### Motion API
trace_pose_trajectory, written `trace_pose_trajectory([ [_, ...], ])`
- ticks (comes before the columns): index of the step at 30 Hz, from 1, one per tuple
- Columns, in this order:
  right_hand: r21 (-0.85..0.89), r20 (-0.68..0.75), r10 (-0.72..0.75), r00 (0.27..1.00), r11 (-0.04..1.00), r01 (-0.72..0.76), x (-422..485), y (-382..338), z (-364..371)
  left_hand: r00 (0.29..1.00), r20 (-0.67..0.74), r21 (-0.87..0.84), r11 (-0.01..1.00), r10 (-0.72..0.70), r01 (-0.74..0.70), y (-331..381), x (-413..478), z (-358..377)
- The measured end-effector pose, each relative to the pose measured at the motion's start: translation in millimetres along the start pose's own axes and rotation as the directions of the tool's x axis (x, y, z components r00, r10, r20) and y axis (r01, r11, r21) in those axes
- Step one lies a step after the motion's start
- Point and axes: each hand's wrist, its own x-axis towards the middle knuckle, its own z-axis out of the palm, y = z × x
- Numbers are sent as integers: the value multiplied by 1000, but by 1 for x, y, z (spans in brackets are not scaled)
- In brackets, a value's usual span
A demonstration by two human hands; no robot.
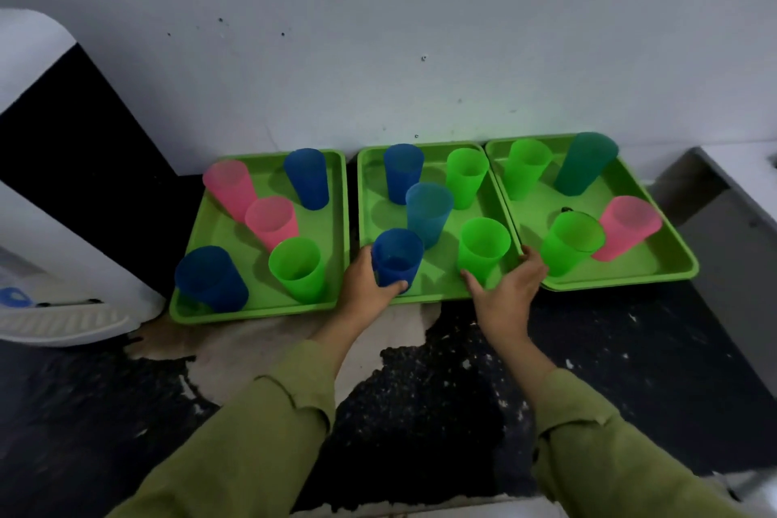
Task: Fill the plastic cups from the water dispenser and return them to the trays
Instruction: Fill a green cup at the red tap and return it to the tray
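Three green trays stand side by side against the wall: a left tray (197,311), a middle tray (366,189) and a right tray (672,265). Each holds several blue, green or pink plastic cups. My left hand (366,286) is wrapped around a blue cup (397,259) at the front left of the middle tray. My right hand (508,290) is spread with fingers apart around the base of a green cup (483,248) at that tray's front right; a firm grip does not show. The white water dispenser (54,265) stands at the far left.
The trays rest on a dark speckled counter (630,349) with a worn pale patch (260,332) in front of the left and middle trays. A grey wall (378,55) rises right behind the trays. A grey ledge (723,214) sits at the right.
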Motion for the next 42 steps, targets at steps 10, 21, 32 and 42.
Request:
trace_pose_trajectory([
  [10,67,78,57,995,996,-62,30,-2,6,997,47,-30,998,64,-63,1,-33,-32],
  [21,61,-99,-118,988,990,125,-9,-48,-15,987,-5,-35,986,162,-163,-16,-64,-81],
  [32,138,-127,-358,925,917,374,-132,-143,33,984,1,29,983,179,-179,-80,-89,-204],
  [42,244,78,-346,935,916,319,-254,-237,154,986,-91,34,990,142,-140,-160,-109,-359],
])
